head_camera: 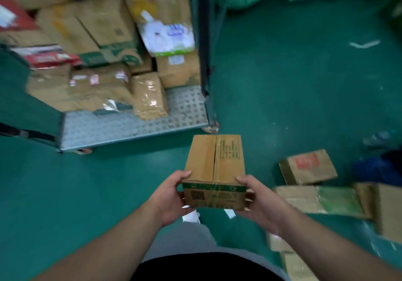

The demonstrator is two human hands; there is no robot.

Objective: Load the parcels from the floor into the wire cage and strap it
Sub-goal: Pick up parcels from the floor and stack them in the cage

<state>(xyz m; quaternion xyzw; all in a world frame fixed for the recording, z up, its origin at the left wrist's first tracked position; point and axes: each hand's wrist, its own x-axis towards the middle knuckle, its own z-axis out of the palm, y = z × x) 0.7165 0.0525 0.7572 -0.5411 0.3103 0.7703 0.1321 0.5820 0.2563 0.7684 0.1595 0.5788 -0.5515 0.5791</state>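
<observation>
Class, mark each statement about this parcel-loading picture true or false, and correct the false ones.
1. The left hand and the right hand both hold one cardboard box. True.
2. The cage is empty. False: stacked parcels fill much of it.
3. Loose parcels lie on the floor to the person's right. True.
4. The floor is red. False: it is green.
5. The cardboard box rests on the cage's metal base. False: it is held in the air in front of the cage.
</observation>
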